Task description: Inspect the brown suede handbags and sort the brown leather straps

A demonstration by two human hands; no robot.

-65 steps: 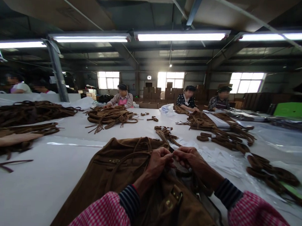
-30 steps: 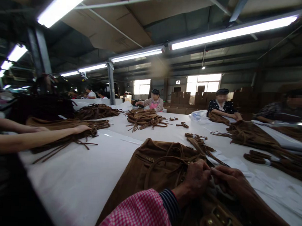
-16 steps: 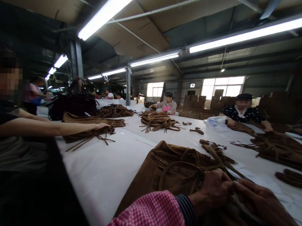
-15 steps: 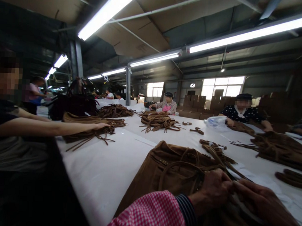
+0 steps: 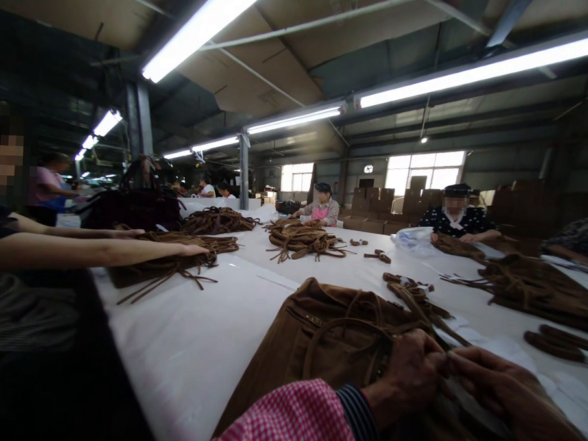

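A brown soft bag with a zip pocket and looped handles lies on the white table at the lower middle. Over its right part, my left hand has its fingers closed in a pinch, below a gingham sleeve with a striped cuff. My right hand comes in from the right, thumb and fingers pressed together against the left fingertips. What the two hands pinch between them is too small and dark to make out. A brown strap runs just beyond my hands.
On the white table lie brown strap piles, small strap bundles and another brown bag heap. At left, a co-worker's arms reach over a brown bag stack. Other people sit across the table. White tissue lies at right.
The view has shifted slightly. My hands stay pinched together over the bag. The left co-worker's second hand now shows on the stack, and the far right co-worker's hands have drawn closer together.
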